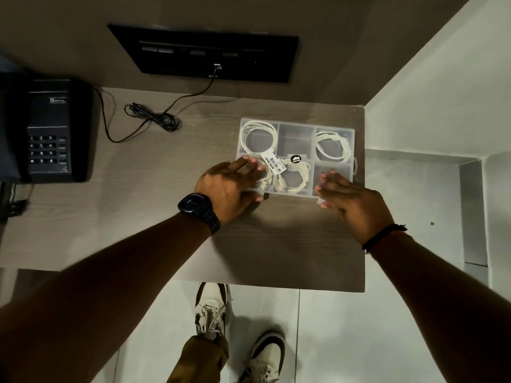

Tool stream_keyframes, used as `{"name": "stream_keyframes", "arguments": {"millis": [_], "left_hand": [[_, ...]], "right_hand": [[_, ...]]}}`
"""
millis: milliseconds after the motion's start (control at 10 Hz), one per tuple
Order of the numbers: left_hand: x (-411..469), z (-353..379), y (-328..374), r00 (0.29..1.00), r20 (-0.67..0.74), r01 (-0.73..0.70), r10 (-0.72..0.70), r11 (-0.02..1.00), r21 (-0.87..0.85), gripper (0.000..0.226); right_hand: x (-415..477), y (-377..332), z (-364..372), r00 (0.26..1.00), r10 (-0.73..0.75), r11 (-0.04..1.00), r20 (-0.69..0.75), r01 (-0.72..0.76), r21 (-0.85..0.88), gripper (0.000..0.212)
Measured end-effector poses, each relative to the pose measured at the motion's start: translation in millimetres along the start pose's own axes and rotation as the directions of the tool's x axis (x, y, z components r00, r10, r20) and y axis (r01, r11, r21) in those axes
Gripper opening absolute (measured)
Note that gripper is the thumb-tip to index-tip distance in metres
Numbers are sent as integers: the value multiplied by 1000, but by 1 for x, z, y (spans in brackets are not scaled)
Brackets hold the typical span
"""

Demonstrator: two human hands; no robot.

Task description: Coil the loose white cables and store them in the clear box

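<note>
A grey wood-grain desk is filling the middle of the frame, its matte top running to a straight near edge, with pale glossy floor tiles showing below it and a white wall rising at the right. A flat black panel is sitting against the brown wall at upper centre, with a thin dark cord trailing from it in a loose tangle across the desk. A boxy black telephone is resting at the left edge. At centre right of the frame the clear box, a rectangular, lidded plastic organiser split into compartments, is lying flat on the desk. Coiled white cables are lying inside it, in the upper-left, upper-right and lower-middle cells. The left hand, with a dark square watch on its wrist, is pressing flat on the box's lower-left corner, fingers spread and gripping nothing. The right hand, wearing a thin black wristband, is lying open and flat on the lower-right corner. A white price label and a small round black sticker are stuck on the lid.
</note>
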State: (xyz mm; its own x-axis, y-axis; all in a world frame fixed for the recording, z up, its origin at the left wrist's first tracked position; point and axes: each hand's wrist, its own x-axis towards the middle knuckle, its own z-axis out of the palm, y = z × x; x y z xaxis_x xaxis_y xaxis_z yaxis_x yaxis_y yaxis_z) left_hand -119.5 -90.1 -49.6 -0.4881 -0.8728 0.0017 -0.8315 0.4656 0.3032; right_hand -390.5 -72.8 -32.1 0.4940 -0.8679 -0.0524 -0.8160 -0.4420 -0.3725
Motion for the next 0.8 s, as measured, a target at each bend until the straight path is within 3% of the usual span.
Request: {"name": "stream_keyframes", "arguments": {"millis": [200,400,600,700,800], "left_hand": [[5,1,2,1000,-27,14,-14,1000,8,48],[11,3,-5,999,-36,39,-38,999,29,50],[50,-5,-20,989,63,121,-130,984,132,53],[61,-9,-20,978,146,125,-152,977,175,54],[57,-8,-22,957,260,86,-130,981,176,72]], "right_hand": [[-2,3,18,990,10,995,-138,-23,-98,40],[3,4,28,984,-4,979,-179,-32,-202,43],[46,11,11,981,196,975,-12,-196,-110,36],[53,7,1,979,206,972,-13,-206,-110,36],[50,-5,-1,959,263,957,109,-245,-157,60]]}}
